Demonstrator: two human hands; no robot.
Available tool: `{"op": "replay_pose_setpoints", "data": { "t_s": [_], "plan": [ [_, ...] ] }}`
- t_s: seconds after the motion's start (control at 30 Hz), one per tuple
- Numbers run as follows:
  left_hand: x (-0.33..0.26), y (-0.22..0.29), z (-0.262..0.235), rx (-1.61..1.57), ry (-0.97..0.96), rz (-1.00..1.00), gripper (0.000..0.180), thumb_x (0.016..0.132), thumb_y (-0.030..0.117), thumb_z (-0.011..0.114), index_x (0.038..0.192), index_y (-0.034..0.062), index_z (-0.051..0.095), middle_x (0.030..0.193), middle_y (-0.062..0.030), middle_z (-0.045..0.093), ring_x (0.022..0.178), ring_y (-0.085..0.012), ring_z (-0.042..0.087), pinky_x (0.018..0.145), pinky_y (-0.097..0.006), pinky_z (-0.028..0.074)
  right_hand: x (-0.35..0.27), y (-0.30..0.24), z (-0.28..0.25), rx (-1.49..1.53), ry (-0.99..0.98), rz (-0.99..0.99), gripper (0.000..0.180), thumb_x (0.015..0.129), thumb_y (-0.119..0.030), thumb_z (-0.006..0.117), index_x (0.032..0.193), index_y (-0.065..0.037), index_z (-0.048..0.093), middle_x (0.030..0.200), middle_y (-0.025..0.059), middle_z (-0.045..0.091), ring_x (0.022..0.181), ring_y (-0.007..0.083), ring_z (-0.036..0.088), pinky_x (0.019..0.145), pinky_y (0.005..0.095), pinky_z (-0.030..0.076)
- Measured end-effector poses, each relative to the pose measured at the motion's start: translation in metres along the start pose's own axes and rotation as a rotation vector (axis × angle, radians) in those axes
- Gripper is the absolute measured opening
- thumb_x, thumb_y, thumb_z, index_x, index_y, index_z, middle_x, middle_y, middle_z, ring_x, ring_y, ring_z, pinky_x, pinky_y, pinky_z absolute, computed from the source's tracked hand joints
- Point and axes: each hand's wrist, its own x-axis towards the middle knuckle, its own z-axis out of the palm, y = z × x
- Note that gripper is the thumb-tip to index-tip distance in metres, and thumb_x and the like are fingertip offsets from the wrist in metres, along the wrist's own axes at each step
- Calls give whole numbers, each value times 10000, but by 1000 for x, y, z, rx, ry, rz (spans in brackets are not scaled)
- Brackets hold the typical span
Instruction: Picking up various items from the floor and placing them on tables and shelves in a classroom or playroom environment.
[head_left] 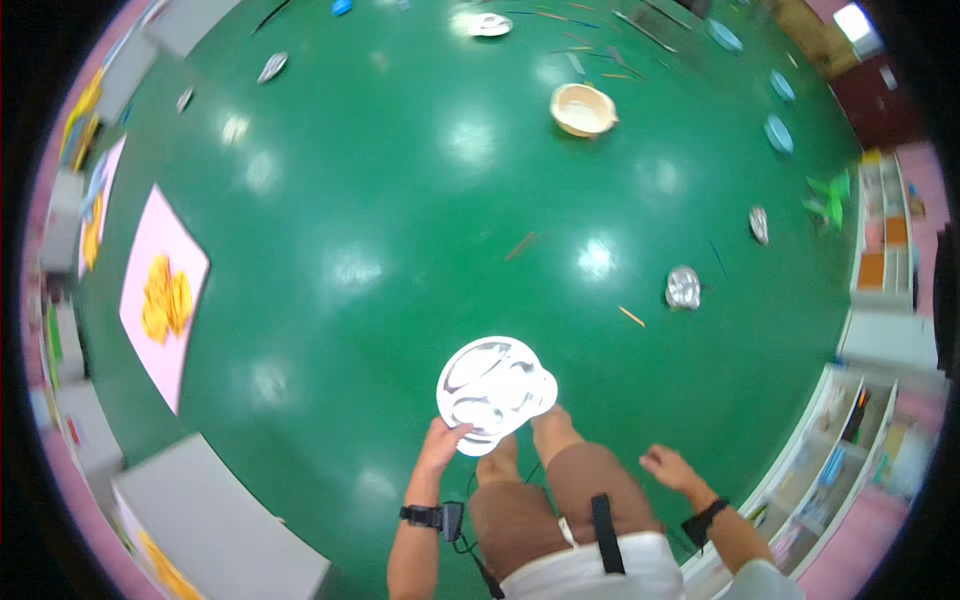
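Observation:
My left hand (440,446) is closed on the near rim of a shiny metal compartment plate (487,372). The plate is round, with rounded lobes at its edge and several hollows, and it is held out in front of my legs above the green floor. My right hand (671,470) hangs at my right side, away from the plate. Its fingers are loosely bent with nothing visible in them. Dark bands circle both wrists.
On the green floor (430,210) lie another metal plate (683,288), a cream basin (583,110), blue bowls (779,134) and scattered thin sticks (631,316). A pink board (150,345) with yellow cloth (166,300) is at left. White shelves (815,460) line the right.

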Motion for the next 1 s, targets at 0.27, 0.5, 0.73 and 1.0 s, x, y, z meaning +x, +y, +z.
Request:
{"op": "replay_pose_setpoints", "data": {
  "t_s": [0.27,0.5,0.73,1.0],
  "plan": [
    [-16,93,215,477,-474,88,525,817,58,634,1281,-44,412,1194,-116,548,1071,-176,535,933,-318,425,-34,27,-82,669,211,-247,685,800,-402,670,1285,18,429,1197,207,560,1103,298,555,903,374,451],
    [26,138,399,604,-930,-166,535,857,57,598,1325,-35,356,1230,-115,519,1126,-175,495,963,-316,404,-9,112,-142,917,186,-203,393,773,-241,667,1077,1,616,987,135,667,881,187,606,817,328,468],
    [149,108,542,910,-894,-86,528,831,229,654,1249,12,417,1037,-137,594,980,-201,575,856,-306,454,-20,244,-151,1160,732,236,287,753,-128,593,992,25,637,895,143,682,784,192,633,737,350,494],
    [388,16,648,947,-660,-452,261,827,249,578,1021,76,548,903,-71,642,775,-156,597,659,-285,456,-41,284,12,1899,901,940,445,799,-127,537,1240,-71,503,1022,64,609,785,161,609,553,279,492]
  ]
}}
